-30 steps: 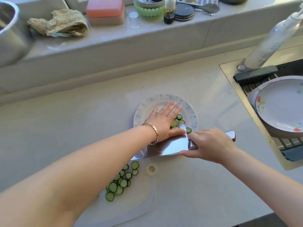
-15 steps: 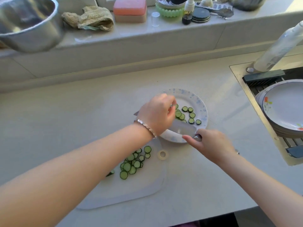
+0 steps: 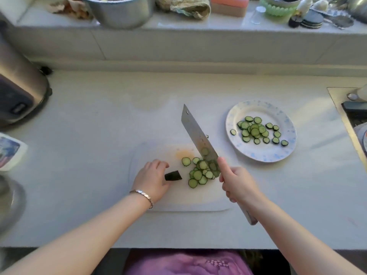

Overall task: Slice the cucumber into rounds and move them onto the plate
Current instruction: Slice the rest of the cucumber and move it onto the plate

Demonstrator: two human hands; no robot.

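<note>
On the white plastic cutting board [image 3: 178, 203], your left grip [image 3: 152, 179] pinches the dark-green cucumber stub [image 3: 173, 175]; your right grip [image 3: 236, 185] clasps the broad steel cleaver [image 3: 195, 133].

hidden: cucumber stub [image 3: 173, 175] end under left hand [image 3: 152, 179]; cropped: sink [image 3: 346, 124], steel bowl [image 3: 121, 10]

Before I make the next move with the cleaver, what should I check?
1. Grip of right hand on cleaver handle: ok.
2. Blade apart from left hand, which holds the cucumber stub: ok.
3. All cut rounds moved off the cutting board: not ok, a pile lies by the blade.
4. Bare space on the plate: ok.
5. Blade edge touching the board: cannot tell.
</note>
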